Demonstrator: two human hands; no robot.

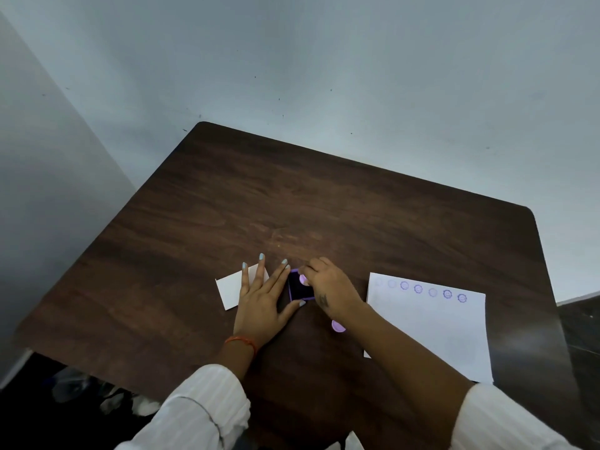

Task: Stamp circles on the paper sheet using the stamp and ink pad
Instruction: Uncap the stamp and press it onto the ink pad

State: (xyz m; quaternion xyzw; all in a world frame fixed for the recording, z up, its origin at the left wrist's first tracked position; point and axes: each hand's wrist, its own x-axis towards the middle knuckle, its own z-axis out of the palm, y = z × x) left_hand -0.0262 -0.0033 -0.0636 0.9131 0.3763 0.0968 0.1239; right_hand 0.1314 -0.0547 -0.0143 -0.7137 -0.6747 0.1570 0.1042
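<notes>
A small purple ink pad [299, 289] with a dark inked face lies on the brown table between my hands. My left hand [263, 303] rests flat beside it, index finger and thumb touching its left edge and near corner. My right hand [328, 287] pinches a small round lilac stamp [304, 279] and holds it down on the pad's far right part. The white paper sheet [435, 329] lies to the right, with a row of several purple circle prints [433, 291] along its far edge, some faint.
A lilac round cap [338, 326] lies on the table under my right wrist. A small white card [229, 289] sits partly under my left hand's fingers. The table [292, 206] stands against a grey wall; its left and near edges drop to a dark floor.
</notes>
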